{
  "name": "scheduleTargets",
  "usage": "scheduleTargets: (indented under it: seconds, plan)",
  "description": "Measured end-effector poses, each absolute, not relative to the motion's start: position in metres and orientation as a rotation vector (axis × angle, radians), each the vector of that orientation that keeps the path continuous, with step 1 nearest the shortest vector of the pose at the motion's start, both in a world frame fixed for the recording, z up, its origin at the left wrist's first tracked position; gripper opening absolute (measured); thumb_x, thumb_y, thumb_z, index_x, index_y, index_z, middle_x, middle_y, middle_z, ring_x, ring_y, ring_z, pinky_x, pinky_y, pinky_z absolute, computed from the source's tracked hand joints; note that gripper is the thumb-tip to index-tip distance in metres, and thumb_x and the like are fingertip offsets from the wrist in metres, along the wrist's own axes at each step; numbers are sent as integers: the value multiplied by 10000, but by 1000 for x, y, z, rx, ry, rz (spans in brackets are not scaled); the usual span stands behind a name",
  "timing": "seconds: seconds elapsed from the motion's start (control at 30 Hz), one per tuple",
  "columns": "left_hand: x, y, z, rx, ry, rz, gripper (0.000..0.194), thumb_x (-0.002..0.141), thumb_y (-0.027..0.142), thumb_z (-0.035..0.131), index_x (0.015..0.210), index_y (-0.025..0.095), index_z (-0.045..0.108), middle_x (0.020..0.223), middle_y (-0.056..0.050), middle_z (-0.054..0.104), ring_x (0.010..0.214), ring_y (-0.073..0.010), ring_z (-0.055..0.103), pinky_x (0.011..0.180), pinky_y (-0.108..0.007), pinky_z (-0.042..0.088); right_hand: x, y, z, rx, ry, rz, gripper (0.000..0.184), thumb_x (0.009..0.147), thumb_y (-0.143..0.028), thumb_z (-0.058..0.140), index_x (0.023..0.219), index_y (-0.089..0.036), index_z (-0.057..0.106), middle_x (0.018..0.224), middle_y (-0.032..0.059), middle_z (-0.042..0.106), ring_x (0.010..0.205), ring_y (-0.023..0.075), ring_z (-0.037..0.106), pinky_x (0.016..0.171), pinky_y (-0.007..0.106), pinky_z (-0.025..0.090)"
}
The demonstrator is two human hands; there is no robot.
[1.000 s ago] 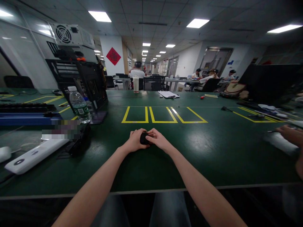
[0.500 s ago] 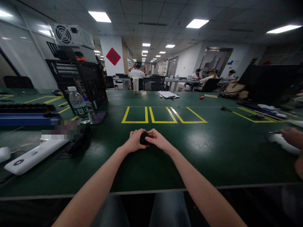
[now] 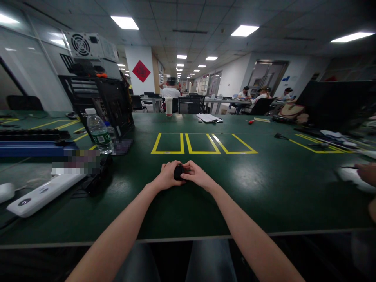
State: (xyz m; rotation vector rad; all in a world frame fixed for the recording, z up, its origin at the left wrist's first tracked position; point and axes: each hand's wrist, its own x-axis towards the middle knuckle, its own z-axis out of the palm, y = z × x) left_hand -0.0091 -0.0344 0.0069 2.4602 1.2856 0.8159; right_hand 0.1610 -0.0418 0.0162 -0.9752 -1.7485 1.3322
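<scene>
Both my arms reach straight out over the dark green table (image 3: 188, 207). My left hand (image 3: 167, 176) and my right hand (image 3: 196, 174) meet in the middle, fingers curled around a small black object (image 3: 178, 172) that rests on or just above the table top. I cannot make out what the black object is. Just beyond my hands lie three yellow taped rectangles (image 3: 202, 143).
A water bottle (image 3: 98, 131) and a black computer case (image 3: 113, 105) stand at the left, with a white power strip (image 3: 44, 194) nearer me. A white cup (image 3: 169, 106) and papers (image 3: 209, 117) sit far back. Another person's hand (image 3: 366, 172) is at the right edge.
My hands stay closed on the black object with almost no movement. The other person's hand at the right edge has drawn back to the right.
</scene>
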Motion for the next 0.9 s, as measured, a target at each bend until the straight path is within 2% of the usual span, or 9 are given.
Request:
scheduleTargets:
  seconds: [0.17,0.37,0.53,0.73,0.9]
  plan:
    - [-9,-35,7,2451,1284,806,584,572,407,661,1068,238,404,995,-26,522,907,-235,480,810,-370,301,158,-39,13,-1040,-1722,1281,244,723,-371,534,898,-207,490,945,27,541,915,176,514,772,365,440]
    - [-8,-33,4,2492,1274,850,598,558,403,670,1061,229,397,977,-22,519,886,-226,479,805,-359,299,158,-35,9,-1069,-1692,1311,297,702,-336,567,942,-179,491,975,50,533,925,179,517,790,361,436]
    - [-9,-34,5,2495,1278,834,587,571,407,657,1066,229,397,963,-22,519,868,-224,483,802,-362,299,161,-40,14,-951,-1748,1318,326,647,-286,630,921,-194,480,965,24,538,925,167,522,816,356,416]
    - [-9,-35,7,2478,1264,831,585,575,410,657,1068,233,398,981,-25,519,886,-227,483,804,-365,304,158,-41,15,-1014,-1729,1266,254,709,-365,551,895,-204,489,931,21,538,913,172,512,785,359,427]
    - [-8,-36,9,2454,1299,807,582,565,401,666,1059,233,406,1000,-31,518,911,-239,481,809,-374,306,158,-39,13,-1114,-1689,1286,327,685,-369,577,952,-200,492,992,45,527,937,188,499,799,375,419]
